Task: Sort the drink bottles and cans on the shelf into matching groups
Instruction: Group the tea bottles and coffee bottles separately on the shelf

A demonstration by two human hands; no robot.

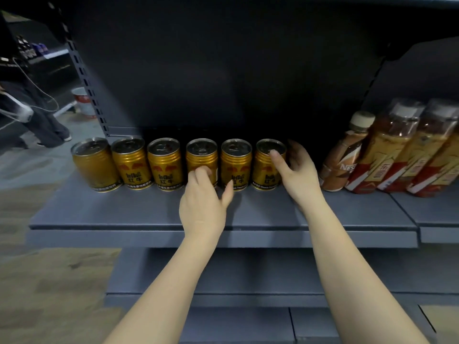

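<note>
Six gold Red Bull cans stand in a row along the grey shelf [139,214]. My left hand [205,202] is in front of the fourth can [201,155], bent fingertips touching its front, thumb spread toward the fifth can [236,162]. My right hand [296,173] grips the sixth can [264,167], the rightmost one, with the thumb over its top rim and the fingers round its right side. To the right stand a brown Nescafe bottle [345,155] and several amber tea bottles [390,150] with red and yellow labels, close together.
A dark gap of shelf lies between the sixth can and the bottles. A perforated upright [83,75] bounds the shelf at the left. Lower grey shelves [223,271] jut out below. On the floor at far left are a person's legs [47,125] and a red-and-white bucket [83,101].
</note>
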